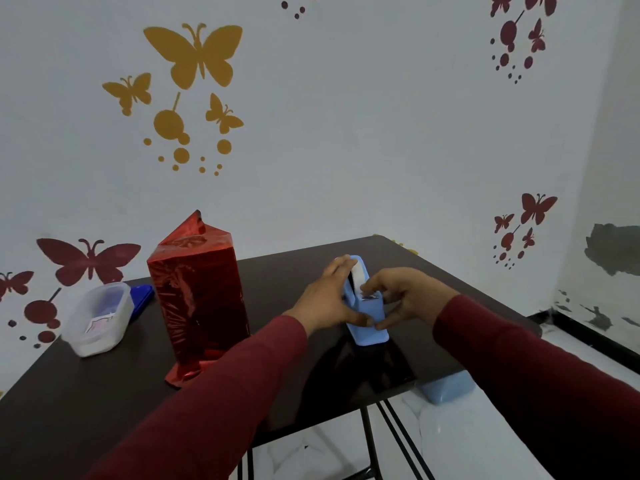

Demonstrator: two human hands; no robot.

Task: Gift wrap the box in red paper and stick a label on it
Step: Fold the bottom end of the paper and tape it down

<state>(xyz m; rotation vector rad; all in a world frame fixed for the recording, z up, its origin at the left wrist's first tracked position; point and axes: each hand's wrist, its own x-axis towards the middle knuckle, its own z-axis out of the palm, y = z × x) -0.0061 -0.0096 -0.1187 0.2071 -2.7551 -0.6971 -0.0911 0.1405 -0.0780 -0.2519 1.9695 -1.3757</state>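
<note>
Both hands work a blue tape dispenser (367, 313) on the dark table (104, 386).
Left hand (325, 299) grips its side; right hand (403, 296) fingers pinch the tape; the red-wrapped box (199, 296) stands apart.

Both hands (363, 299) forward — fingers curled

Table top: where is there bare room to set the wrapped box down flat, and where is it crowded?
Bare patches: the near left of the table, in front of the plastic container, and the far edge behind the tape dispenser. Crowded: the right, where the left hand and right hand hold the dispenser beside the red-wrapped box.
</note>
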